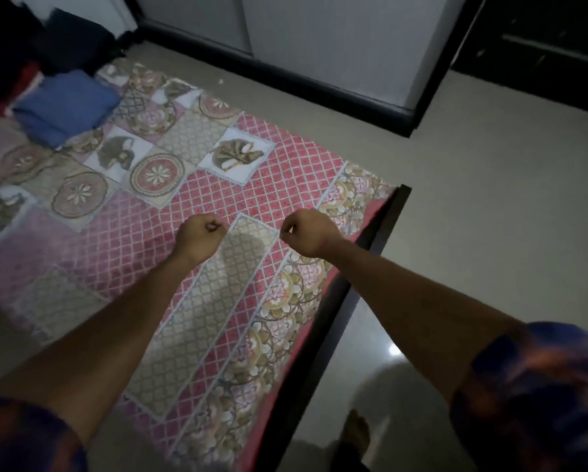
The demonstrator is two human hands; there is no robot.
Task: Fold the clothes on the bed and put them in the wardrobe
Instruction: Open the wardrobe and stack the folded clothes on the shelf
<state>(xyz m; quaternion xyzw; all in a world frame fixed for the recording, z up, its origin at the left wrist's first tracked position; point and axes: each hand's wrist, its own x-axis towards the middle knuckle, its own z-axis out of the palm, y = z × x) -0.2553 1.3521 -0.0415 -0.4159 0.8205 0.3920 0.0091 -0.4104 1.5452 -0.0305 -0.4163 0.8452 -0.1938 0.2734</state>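
Pile of dark clothes (10, 52): located at the far corner of the bed, at 10 o'clock in the view; individual items cannot be told apart.

Folded blue garment (64, 103): lies on the patterned bedsheet (262, 165), just beside the pile, at 4 o'clock from it.

Left hand (200, 235): held above the bedsheet near the centre of the view; fingers clenched into a fist, nothing grasped.

Right hand (307, 233): at 3 o'clock from the left hand and apart from it; fingers likewise clenched, nothing grasped.

Dark bed frame (370, 243): runs along the sheet edge, just beside the right hand.

Wardrobe (319, 39): at 12 o'clock, sliding doors closed, across a strip of pale floor (490, 206).
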